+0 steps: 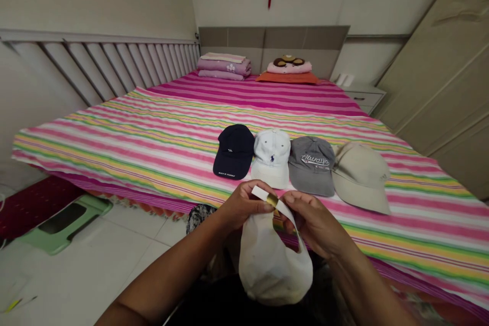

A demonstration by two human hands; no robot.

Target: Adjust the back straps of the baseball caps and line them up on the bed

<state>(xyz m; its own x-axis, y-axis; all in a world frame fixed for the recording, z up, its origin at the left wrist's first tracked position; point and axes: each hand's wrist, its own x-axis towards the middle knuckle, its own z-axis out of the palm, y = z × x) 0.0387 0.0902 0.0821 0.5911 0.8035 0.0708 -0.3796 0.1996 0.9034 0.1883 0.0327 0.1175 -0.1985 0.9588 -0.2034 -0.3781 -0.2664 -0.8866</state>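
Observation:
A cream baseball cap hangs in front of me, its back strap uppermost. My left hand pinches the strap's left side by a gold-coloured buckle, and the white strap end sticks out past it. On the strap's other side, my right hand is closed with thumb and fingers. Beyond my hands several caps lie in a row on the bed: a navy cap, a white cap, a grey cap with lettering and a beige cap.
The bed has a striped cover. Folded purple bedding and a pink pillow stack sit by the headboard. A green stool stands on the floor at left; a white nightstand is at far right.

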